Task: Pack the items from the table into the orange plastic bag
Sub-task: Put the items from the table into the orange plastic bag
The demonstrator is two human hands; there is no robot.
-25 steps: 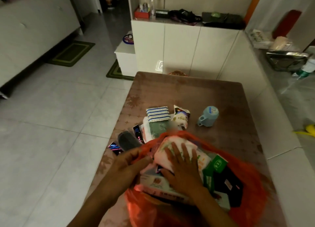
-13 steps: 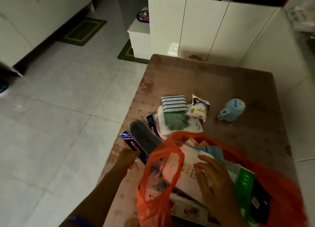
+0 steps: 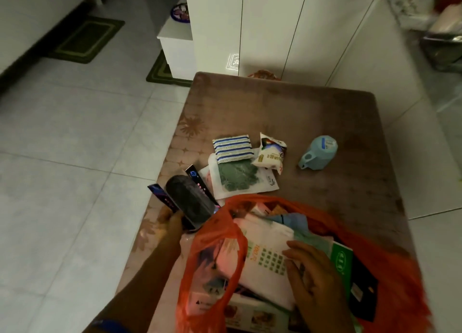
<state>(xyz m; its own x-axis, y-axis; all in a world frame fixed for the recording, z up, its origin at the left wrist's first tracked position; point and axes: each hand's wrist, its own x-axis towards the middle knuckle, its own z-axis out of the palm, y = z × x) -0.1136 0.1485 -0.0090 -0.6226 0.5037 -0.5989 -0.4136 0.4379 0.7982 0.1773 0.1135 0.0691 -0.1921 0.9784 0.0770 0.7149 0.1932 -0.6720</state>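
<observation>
The orange plastic bag lies open at the near end of the brown table, stuffed with packets and boxes. My right hand rests flat on a white packet inside it. My left hand, left of the bag, grips the near end of a black oblong case with dark slim boxes beside it. Further back lie a striped sponge, a flat green-and-white packet, a small white pouch and a light blue cup on its side.
White cabinets stand behind the table and along the right. A low white stand and green mats are on the tiled floor to the left. The table's left edge runs just beside my left hand.
My left hand left the bag, reached left and took hold of the black case. My right hand slid from the middle of the bag to its right side.
</observation>
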